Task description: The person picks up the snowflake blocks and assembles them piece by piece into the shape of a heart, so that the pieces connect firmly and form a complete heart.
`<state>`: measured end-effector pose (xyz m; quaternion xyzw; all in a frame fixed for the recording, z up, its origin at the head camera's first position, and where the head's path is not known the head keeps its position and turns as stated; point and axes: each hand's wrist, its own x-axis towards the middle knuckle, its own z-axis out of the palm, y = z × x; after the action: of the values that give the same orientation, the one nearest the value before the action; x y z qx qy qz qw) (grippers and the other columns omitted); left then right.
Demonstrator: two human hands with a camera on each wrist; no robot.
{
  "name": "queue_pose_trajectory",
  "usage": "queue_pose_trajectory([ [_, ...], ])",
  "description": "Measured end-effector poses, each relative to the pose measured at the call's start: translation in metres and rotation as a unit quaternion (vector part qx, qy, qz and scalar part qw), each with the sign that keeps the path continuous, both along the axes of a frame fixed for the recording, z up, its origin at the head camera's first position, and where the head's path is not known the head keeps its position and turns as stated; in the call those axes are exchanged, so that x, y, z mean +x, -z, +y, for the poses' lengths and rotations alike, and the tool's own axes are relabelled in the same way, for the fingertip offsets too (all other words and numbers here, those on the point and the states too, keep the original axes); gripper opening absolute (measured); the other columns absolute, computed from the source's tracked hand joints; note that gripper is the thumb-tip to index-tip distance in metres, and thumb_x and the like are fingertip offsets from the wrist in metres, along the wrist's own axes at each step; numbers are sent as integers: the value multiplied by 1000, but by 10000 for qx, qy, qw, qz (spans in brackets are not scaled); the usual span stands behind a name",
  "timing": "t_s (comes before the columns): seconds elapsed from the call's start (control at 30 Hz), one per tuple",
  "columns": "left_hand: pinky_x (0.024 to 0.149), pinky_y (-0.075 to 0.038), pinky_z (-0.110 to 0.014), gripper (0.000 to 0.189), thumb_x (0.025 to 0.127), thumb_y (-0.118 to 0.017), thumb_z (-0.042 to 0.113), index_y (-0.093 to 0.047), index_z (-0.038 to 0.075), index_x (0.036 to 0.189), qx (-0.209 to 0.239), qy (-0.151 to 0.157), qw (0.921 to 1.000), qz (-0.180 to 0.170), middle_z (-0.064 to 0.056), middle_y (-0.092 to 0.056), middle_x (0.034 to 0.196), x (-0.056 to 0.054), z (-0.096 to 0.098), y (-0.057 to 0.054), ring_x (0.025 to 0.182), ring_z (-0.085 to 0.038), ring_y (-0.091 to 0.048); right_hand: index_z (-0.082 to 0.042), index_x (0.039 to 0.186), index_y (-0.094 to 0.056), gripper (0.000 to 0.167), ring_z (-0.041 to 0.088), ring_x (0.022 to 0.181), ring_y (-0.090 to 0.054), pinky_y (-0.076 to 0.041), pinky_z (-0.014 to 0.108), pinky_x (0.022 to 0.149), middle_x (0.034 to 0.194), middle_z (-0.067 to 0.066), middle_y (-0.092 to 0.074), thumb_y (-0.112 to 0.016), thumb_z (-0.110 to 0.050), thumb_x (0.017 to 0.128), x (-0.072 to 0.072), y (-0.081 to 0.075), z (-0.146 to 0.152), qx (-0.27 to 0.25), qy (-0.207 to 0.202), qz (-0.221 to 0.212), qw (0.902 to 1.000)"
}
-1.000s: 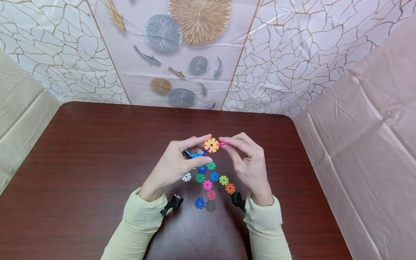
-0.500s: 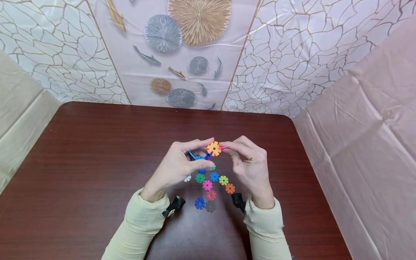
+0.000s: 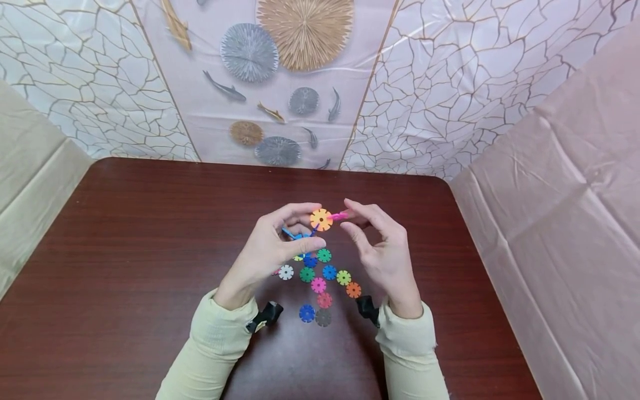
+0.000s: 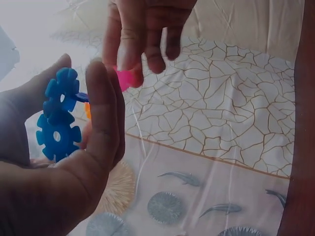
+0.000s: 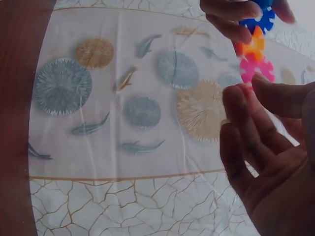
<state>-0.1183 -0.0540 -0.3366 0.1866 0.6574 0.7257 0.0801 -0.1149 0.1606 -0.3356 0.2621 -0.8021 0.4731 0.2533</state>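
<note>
My left hand (image 3: 272,244) holds a small chain of notched plastic building discs above the table, fingers and thumb around its blue end. Two interlocked blue discs (image 4: 58,132) face the left wrist camera. An orange disc (image 3: 321,220) stands upright beyond them, joined to a darker blue one. From the orange disc's right side a pink disc (image 3: 339,215) sticks out, seen edge-on from the head. Around its outer end, the thumb and forefinger of my right hand (image 3: 385,244) are spread apart. The right wrist view shows the pink disc (image 5: 257,70) just past these fingertips.
Loose discs lie on the dark brown table (image 3: 150,250) below the hands, among them a white disc (image 3: 286,272), an orange-red disc (image 3: 353,290) and a grey disc (image 3: 323,317). Patterned cloth (image 3: 425,83) hangs behind the table.
The right thumb and forefinger have parted from the pink disc they pinched before. The left hand and the chain dipped a little, then rose and shifted slightly left.
</note>
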Motion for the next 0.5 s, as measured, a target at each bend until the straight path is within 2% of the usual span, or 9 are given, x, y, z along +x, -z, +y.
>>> queue_pose_trajectory([
  [0.1,70,-54,-27,54,81,-78,3,-54,9,129,408,-83,9990,-187,-16,-65,105,0,-3,-2,87,-26,-65,-14,122,-67,38,14,86,-63,-51,27,71,102,1,-68,-74,-7,85,-9,12,7,354,161,-739,9965],
  [0.13,71,-55,-27,56,80,-77,-1,-50,6,129,569,-82,9980,-253,-17,-65,106,-1,-3,-2,87,-26,-65,-14,120,-67,35,14,85,-62,-52,27,71,103,1,-68,-74,-11,86,-13,18,9,604,216,-1111,9917],
  [0.17,72,-56,-27,58,80,-76,-4,-46,3,130,723,-66,9968,-321,-19,-65,106,-1,-4,-2,87,-26,-65,-14,119,-67,33,15,83,-61,-52,28,70,104,2,-67,-74,-14,87,-16,23,10,887,268,-1587,9830],
  [0.2,74,-56,-28,59,80,-74,-6,-43,3,129,841,-56,9957,-383,-19,-65,106,-1,-5,-3,88,-26,-65,-13,117,-67,32,15,82,-60,-53,29,70,104,3,-67,-74,-16,87,-20,30,11,1259,324,-2056,9700],
  [0.23,76,-57,-28,60,80,-73,-8,-41,2,129,942,-34,9946,-436,-20,-65,107,-1,-5,-3,89,-26,-66,-12,116,-67,32,15,81,-60,-54,30,71,103,3,-67,-75,-19,86,-23,37,11,1662,397,-2549,9517],
  [0.3,79,-57,-30,61,81,-72,-9,-38,3,130,1036,2,9934,-490,-19,-66,107,-1,-5,-3,91,-26,-66,-11,113,-67,35,16,79,-59,-54,32,71,101,3,-66,-78,-26,84,-29,49,11,2515,585,-3366,9056],
  [0.37,81,-56,-30,63,82,-72,-9,-40,5,134,1006,41,9939,-442,-19,-66,107,0,-6,-3,93,-27,-66,-13,110,-68,38,16,77,-59,-54,34,71,96,1,-65,-81,-33,80,-32,58,8,3170,776,-3911,8605],
  [0.43,81,-56,-30,63,82,-72,-8,-44,7,136,940,65,9950,-335,-19,-66,108,0,-6,-3,93,-27,-66,-15,104,-69,39,15,75,-58,-53,34,68,89,-2,-64,-83,-38,75,-35,66,6,3582,967,-4149,8308],
  [0.5,79,-56,-28,62,82,-72,-6,-47,8,138,851,65,9961,-213,-19,-66,108,0,-6,-3,93,-27,-65,-17,96,-69,37,15,72,-57,-51,33,65,83,-4,-62,-84,-41,72,-37,72,3,3817,1067,-4221,8153],
])
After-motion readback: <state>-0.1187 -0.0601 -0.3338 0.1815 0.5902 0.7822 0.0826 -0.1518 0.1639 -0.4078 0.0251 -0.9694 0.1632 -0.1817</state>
